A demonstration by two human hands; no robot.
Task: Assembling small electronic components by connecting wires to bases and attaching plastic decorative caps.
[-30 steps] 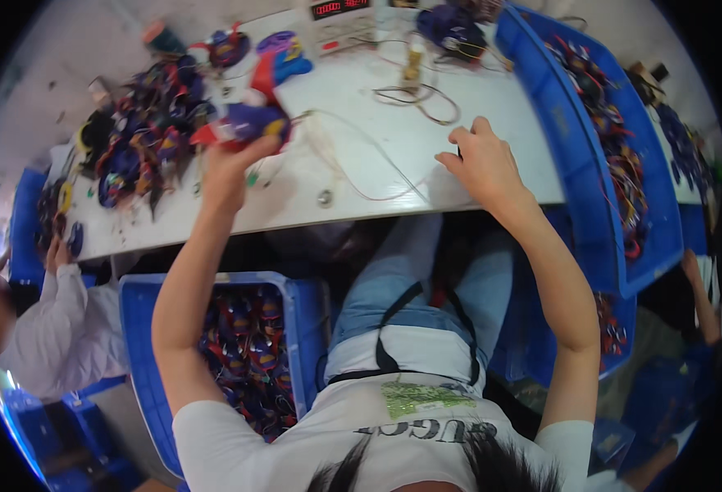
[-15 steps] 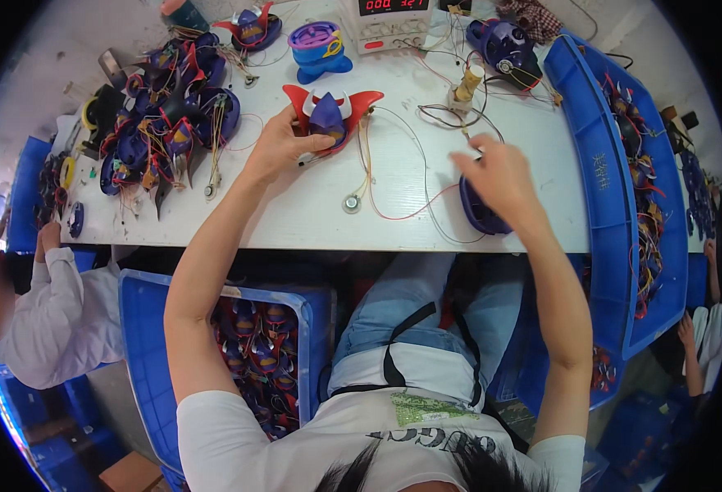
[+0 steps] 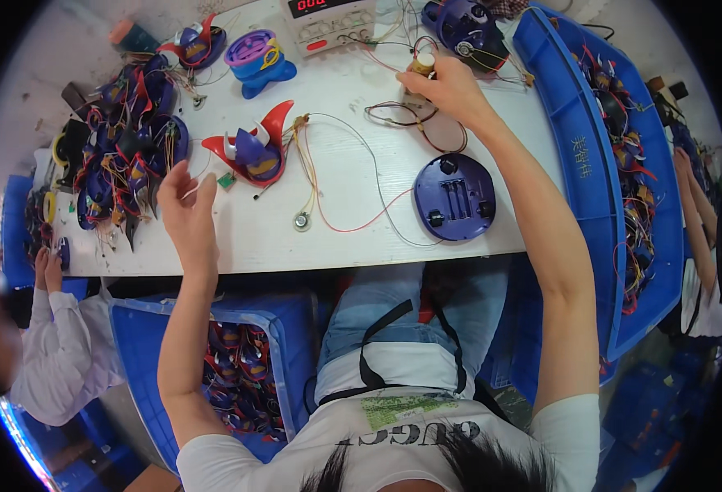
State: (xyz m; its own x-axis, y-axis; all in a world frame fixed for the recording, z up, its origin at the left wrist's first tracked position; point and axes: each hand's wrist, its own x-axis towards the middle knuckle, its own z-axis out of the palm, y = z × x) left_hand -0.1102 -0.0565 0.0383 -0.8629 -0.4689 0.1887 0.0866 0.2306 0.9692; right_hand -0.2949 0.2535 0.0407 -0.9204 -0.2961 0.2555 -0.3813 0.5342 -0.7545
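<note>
My left hand (image 3: 189,215) is raised over the table's left part, fingers apart and holding nothing. Near it lies a purple toy shell (image 3: 256,154) with red horns and silver prongs, a small green circuit board (image 3: 226,180) beside it. Wires run from the shell to a small round speaker (image 3: 302,221) and to a round purple base (image 3: 456,198) with slots and black wheels facing up. Farther back, my right hand (image 3: 451,88) closes around a tan cylinder with a pale cap (image 3: 421,66); its fingers partly hide the cylinder. A dark cable loop (image 3: 398,115) lies below that hand.
Wired purple shells (image 3: 135,139) are heaped at the left. A blue-and-purple toy tub (image 3: 256,61) and a power supply (image 3: 328,25) stand at the back. Blue crates (image 3: 570,164) hold more parts on the right, and another (image 3: 152,369) sits below the table. Other people work at both sides.
My left hand has let go of the horned shell and drawn back left. My right hand has moved from above the base to the tan cylinder. The base now lies uncovered.
</note>
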